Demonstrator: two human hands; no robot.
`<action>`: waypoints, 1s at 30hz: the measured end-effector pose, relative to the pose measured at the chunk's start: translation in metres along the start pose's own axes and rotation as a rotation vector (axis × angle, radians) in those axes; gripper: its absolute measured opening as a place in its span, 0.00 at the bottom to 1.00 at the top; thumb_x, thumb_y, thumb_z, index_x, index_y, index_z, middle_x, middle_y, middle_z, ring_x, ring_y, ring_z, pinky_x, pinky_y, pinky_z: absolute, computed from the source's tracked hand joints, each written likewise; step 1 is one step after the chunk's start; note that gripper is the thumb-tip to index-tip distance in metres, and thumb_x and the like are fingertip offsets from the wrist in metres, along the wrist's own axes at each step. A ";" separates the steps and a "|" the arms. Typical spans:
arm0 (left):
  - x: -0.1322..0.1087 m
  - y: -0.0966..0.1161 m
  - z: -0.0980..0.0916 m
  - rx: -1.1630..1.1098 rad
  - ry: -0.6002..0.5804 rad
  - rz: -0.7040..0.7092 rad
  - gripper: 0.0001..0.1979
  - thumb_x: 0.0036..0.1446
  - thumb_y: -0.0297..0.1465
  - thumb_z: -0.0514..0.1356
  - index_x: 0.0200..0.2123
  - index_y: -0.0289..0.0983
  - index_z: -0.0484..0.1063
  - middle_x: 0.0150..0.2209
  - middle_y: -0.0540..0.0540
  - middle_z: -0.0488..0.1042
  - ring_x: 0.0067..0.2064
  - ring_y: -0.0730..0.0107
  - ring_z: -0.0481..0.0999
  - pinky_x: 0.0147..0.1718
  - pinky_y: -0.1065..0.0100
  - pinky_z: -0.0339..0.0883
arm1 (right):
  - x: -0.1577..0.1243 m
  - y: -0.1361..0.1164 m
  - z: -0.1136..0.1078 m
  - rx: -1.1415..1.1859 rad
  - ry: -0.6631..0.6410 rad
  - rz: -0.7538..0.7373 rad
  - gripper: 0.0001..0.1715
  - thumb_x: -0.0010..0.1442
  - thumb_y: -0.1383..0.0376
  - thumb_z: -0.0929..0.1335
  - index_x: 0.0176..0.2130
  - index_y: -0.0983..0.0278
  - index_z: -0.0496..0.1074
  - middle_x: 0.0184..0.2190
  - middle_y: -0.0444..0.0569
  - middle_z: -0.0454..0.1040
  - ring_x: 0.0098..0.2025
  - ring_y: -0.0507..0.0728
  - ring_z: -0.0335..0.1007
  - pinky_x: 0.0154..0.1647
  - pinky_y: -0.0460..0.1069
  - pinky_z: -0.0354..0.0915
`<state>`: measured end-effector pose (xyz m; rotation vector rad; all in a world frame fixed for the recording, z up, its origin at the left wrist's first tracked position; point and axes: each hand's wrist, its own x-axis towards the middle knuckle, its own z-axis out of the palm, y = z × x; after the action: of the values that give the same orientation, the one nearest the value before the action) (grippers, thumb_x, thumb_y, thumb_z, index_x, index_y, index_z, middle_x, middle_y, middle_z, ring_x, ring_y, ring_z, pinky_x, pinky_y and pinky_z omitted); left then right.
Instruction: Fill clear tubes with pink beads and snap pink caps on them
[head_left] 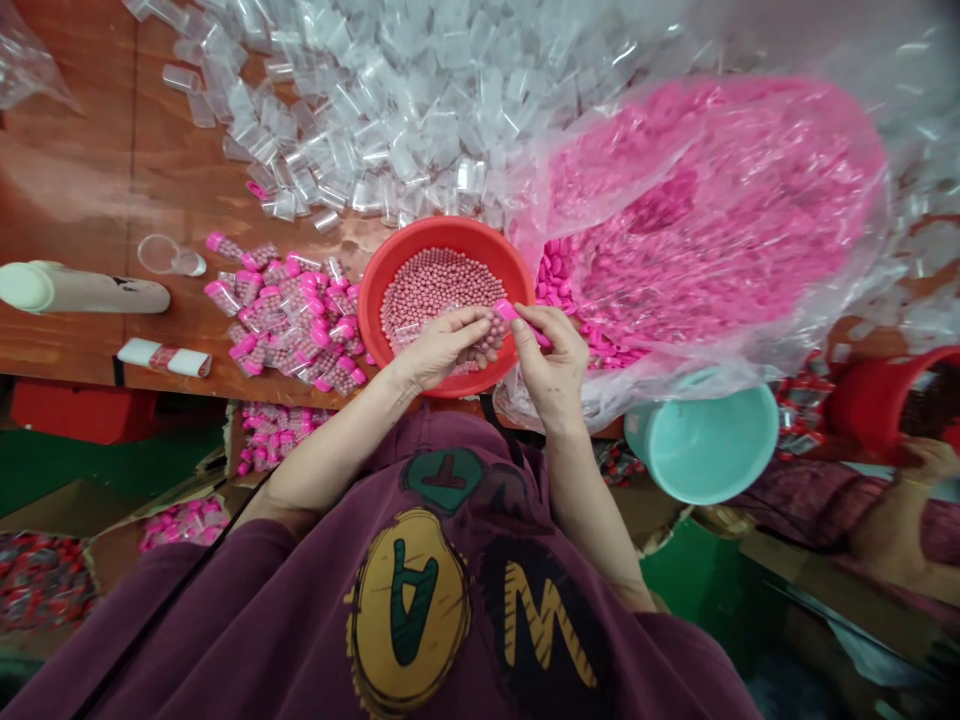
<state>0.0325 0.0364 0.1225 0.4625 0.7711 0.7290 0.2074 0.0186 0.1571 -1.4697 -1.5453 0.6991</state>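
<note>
Over the red basin's rim [439,232], left hand [442,345] nears right hand [547,355].

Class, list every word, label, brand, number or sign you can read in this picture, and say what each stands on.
"A", green, on a round yellow patch of the purple sweatshirt, upside down in view.
"M", yellow, on the dark patch beside it, also upside down.
Printed band on the white roll: too blurred to read.

A varnished wooden worktable [67,130] is shown across the upper left of the frame. A red box [75,410] is seen below its edge at left, and a green floor [112,465] is partly covered by flattened cardboard [45,505] at lower left.
</note>
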 end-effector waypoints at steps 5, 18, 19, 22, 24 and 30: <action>-0.004 -0.005 0.011 -0.058 0.062 0.040 0.15 0.64 0.40 0.73 0.46 0.37 0.78 0.37 0.48 0.80 0.33 0.76 0.78 0.32 0.74 0.71 | -0.009 -0.001 -0.003 -0.076 -0.039 -0.018 0.13 0.74 0.54 0.70 0.52 0.51 0.85 0.46 0.49 0.86 0.48 0.61 0.83 0.56 0.62 0.80; -0.020 0.006 0.041 0.042 0.150 0.050 0.07 0.69 0.34 0.68 0.45 0.36 0.78 0.33 0.51 0.76 0.28 0.81 0.71 0.30 0.78 0.68 | -0.019 0.012 -0.021 -0.055 -0.098 -0.185 0.14 0.75 0.60 0.71 0.55 0.53 0.84 0.44 0.48 0.87 0.43 0.58 0.84 0.47 0.54 0.81; -0.020 0.006 0.041 0.082 0.152 0.080 0.06 0.69 0.33 0.67 0.44 0.36 0.78 0.33 0.51 0.75 0.29 0.81 0.71 0.30 0.78 0.68 | -0.019 0.012 -0.023 -0.063 -0.113 -0.181 0.14 0.75 0.59 0.70 0.54 0.53 0.84 0.43 0.48 0.87 0.43 0.58 0.84 0.46 0.55 0.81; -0.017 0.004 0.040 0.236 0.131 0.159 0.05 0.71 0.31 0.65 0.43 0.35 0.78 0.31 0.51 0.74 0.28 0.79 0.69 0.29 0.76 0.66 | -0.015 0.012 -0.029 -0.082 -0.163 -0.167 0.14 0.75 0.56 0.70 0.52 0.55 0.85 0.41 0.49 0.87 0.40 0.58 0.83 0.44 0.55 0.81; -0.015 0.002 0.037 0.298 0.103 0.168 0.05 0.71 0.31 0.64 0.43 0.35 0.79 0.30 0.52 0.73 0.27 0.79 0.69 0.29 0.75 0.66 | -0.011 0.011 -0.034 -0.080 -0.207 -0.154 0.13 0.74 0.56 0.71 0.51 0.55 0.85 0.40 0.49 0.86 0.40 0.58 0.82 0.45 0.55 0.80; -0.017 -0.003 0.024 0.222 0.075 0.074 0.12 0.72 0.40 0.64 0.49 0.38 0.79 0.36 0.49 0.76 0.29 0.78 0.72 0.29 0.75 0.68 | -0.013 0.012 -0.038 0.085 -0.291 -0.013 0.20 0.73 0.51 0.72 0.60 0.53 0.81 0.46 0.49 0.82 0.47 0.59 0.80 0.51 0.58 0.80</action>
<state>0.0439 0.0191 0.1439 0.6705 0.9145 0.7364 0.2449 0.0019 0.1619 -1.3377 -1.7176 0.9932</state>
